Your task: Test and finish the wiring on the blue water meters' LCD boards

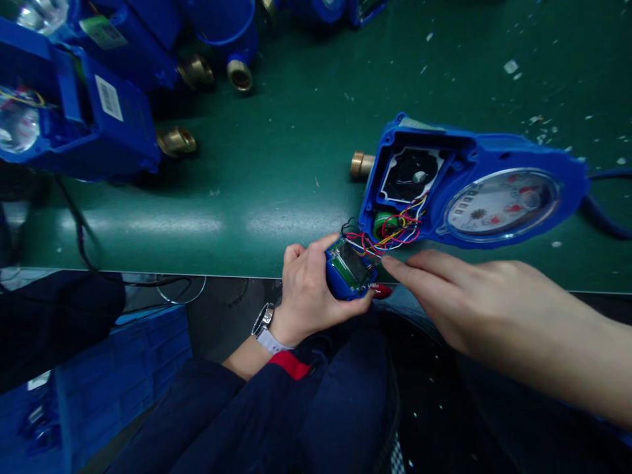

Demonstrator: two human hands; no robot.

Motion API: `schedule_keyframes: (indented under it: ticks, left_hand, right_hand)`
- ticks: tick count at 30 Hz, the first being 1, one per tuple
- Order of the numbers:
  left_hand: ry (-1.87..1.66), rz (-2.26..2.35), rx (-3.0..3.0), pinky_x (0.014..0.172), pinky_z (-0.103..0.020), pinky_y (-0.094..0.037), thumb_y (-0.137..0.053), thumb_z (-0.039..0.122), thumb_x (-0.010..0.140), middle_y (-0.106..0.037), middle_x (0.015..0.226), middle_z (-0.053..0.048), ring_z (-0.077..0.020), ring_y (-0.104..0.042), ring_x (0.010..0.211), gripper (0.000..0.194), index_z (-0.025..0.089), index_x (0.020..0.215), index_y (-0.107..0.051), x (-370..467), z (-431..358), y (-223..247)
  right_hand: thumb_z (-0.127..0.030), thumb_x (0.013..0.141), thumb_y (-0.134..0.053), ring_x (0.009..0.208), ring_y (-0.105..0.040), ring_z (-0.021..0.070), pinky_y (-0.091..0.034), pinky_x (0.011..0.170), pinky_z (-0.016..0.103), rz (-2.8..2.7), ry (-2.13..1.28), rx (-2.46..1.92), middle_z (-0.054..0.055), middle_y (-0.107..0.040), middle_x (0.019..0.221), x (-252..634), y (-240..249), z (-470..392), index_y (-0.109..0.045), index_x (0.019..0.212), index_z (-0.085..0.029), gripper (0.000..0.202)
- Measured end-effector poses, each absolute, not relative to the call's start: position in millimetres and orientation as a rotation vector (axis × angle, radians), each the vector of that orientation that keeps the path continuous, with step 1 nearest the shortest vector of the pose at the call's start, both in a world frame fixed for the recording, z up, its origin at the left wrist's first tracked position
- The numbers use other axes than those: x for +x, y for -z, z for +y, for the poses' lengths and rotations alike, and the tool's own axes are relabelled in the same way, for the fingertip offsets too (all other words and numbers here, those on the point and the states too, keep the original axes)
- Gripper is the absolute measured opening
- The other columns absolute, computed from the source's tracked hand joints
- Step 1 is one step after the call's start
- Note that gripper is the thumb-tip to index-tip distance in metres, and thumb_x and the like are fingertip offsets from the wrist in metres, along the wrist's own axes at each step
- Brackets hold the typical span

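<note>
My left hand [309,283] is wrapped round a small blue housing with a green circuit board [349,266] in it, at the table's front edge. Thin red, yellow, white and black wires [390,240] run from the board to an open blue water meter [474,148]. The meter lies on its back, with a round dial, a brass threaded end and an open compartment showing a green round part [384,225]. My right hand [459,296] has its fingers closed at the wires beside the board; the fingertips are partly hidden. A red object [380,290], too covered to name, shows by my left thumb.
More blue water meters [116,108] with brass ends stand at the table's left and back. White scraps dot the green table top [276,151]. A dark cable [83,243] hangs over the front edge. Below left is a blue crate [118,382], near another person's dark sleeve [59,322].
</note>
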State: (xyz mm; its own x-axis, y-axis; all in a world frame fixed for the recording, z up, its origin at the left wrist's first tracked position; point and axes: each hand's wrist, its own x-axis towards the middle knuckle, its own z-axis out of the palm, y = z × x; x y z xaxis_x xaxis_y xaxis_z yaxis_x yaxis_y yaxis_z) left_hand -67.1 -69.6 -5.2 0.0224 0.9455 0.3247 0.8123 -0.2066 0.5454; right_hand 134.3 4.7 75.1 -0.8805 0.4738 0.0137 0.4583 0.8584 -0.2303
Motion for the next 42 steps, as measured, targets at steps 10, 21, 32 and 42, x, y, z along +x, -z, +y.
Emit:
schedule_keyframes:
  ticks: [10,21,32,42]
  left_hand:
    - [-1.049,1.849,2.061,0.076,-0.039,-0.044,-0.073,0.057,0.070,-0.073,0.107,-0.010,-0.0246,-0.069,0.083,0.074,0.017,0.126,-0.049,-64.6,-69.3,8.8]
    - [-1.144,1.681,2.121,0.077,-0.041,-0.050,-0.072,0.059,0.071,-0.069,0.119,-0.014,-0.0272,-0.069,0.094,0.086,0.017,0.140,-0.042,-74.9,-72.3,14.1]
    - [-1.199,1.696,2.062,0.081,-0.044,-0.055,-0.072,0.065,0.071,-0.065,0.127,-0.016,-0.0302,-0.069,0.099,0.098,0.018,0.149,-0.035,-75.5,-74.1,18.5]
    - [-1.187,1.686,2.042,0.082,-0.044,-0.055,-0.074,0.062,0.070,-0.066,0.125,-0.015,-0.0300,-0.070,0.098,0.096,0.020,0.147,-0.035,-75.0,-73.9,15.9]
  right_hand:
    - [-0.007,0.097,-0.046,0.087,-0.071,0.0163,-0.056,0.072,0.024,-2.581,-0.936,-0.779,0.010,-0.071,0.101,150.8,-54.3,6.1,-0.062,0.125,-0.007,0.032]
    - [-0.007,0.097,-0.052,0.087,-0.068,0.0100,-0.053,0.074,0.017,-2.418,-1.297,-0.614,0.004,-0.071,0.101,162.2,-39.0,25.4,-0.063,0.130,-0.021,0.038]
    - [-0.009,0.094,-0.052,0.086,-0.070,0.0149,-0.054,0.070,0.022,-2.493,-1.082,-0.744,0.004,-0.071,0.104,167.6,-64.6,11.4,-0.060,0.132,-0.025,0.042]
    - [-0.009,0.097,-0.046,0.079,-0.070,0.0198,-0.052,0.061,0.030,-2.790,-0.495,-0.748,0.009,-0.069,0.109,157.5,-68.5,-4.8,-0.053,0.132,-0.014,0.035]
